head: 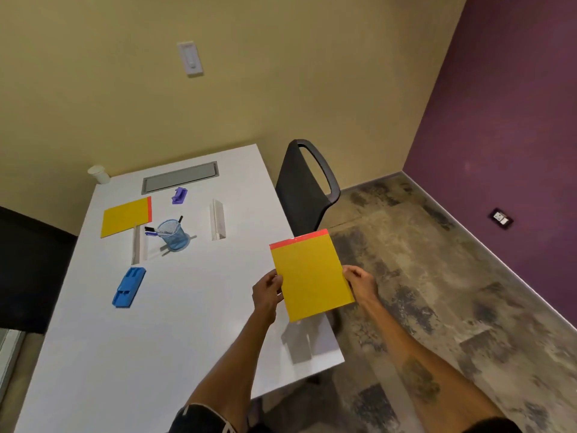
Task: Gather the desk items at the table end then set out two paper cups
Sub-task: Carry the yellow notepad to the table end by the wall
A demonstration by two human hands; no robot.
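Observation:
Both hands hold a yellow notepad [309, 275] with a red top strip in the air over the table's right edge. My left hand [267, 290] grips its left side and my right hand [359, 281] grips its right side. A second yellow notepad [125, 216] lies flat at the far left of the white table [187, 323]. Near it stand a blue mesh pen cup [171, 234] with markers, a purple stapler [180, 195], a blue hole punch [129, 286] and two clear sign holders [217, 222] [137, 246]. A stack of white paper cups [99, 174] sits at the far left corner.
A grey cable hatch [180, 177] is set into the table's far end. A black chair [307, 190] stands at the table's right side. Patterned carpet [437, 292] spreads to the right, bounded by a purple wall [505, 120].

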